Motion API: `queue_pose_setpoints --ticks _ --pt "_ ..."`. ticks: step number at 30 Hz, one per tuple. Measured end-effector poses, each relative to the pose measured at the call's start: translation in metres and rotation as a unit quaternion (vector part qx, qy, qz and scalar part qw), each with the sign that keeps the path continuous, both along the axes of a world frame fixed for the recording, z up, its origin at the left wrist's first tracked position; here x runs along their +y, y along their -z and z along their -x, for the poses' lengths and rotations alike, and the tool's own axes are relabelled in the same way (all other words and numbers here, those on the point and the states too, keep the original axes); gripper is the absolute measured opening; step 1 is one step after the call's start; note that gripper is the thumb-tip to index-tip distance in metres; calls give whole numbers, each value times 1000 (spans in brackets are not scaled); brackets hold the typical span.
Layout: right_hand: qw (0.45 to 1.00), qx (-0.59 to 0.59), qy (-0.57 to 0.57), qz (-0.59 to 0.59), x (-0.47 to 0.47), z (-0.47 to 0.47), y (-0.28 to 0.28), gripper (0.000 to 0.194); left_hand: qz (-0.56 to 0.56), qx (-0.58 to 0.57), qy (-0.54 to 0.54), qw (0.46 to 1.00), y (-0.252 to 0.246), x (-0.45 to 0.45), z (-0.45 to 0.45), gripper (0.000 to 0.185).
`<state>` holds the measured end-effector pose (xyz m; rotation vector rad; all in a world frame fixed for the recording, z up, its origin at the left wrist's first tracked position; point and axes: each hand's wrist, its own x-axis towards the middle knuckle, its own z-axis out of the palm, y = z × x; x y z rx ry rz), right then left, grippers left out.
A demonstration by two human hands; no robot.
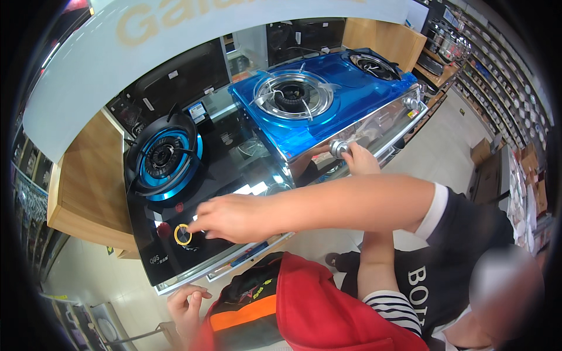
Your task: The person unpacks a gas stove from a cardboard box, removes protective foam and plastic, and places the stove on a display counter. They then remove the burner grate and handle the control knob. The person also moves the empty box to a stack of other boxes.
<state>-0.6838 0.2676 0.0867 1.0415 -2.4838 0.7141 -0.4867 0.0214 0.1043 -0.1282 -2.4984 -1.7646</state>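
Observation:
A blue-topped two-burner gas stove [281,131] stands on the glass display counter. My right hand [363,160] has its fingers on the stove's silver front knob [339,148]; the arm passes beneath another person's forearm. Below the counter's near edge, my left hand [188,302] is raised with loosely bent fingers and holds nothing. On the left lies a black glass gas hob [210,175] with one black and blue burner [162,153]. The other person's hand [237,218] is at the hob's yellow-ringed knob [183,235]; whether it touches the knob cannot be told.
A co-worker in a black shirt [443,263] stands close on the right, one arm across in front of me. Wooden side panels [94,175] flank the counter under a white curved sign [79,74]. Shelves of small goods [505,87] and cardboard boxes [480,151] stand farther right.

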Motion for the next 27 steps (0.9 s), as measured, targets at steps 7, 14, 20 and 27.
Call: queue_pose_setpoints --ticks 7,14,20,27 --pt "984 -47 -161 60 -95 -8 -23 40 14 -13 24 1000 -2 -12 2 14" --pt "968 -169 -181 -45 -90 -10 -46 44 -1 8 25 1000 1 -30 0 10" --pt "964 -175 -150 -136 -96 -13 -59 42 -1 25 54 998 4 -48 0 9" --pt "954 -295 -57 -7 -39 -136 -72 14 -40 46 59 996 13 -83 2 9"
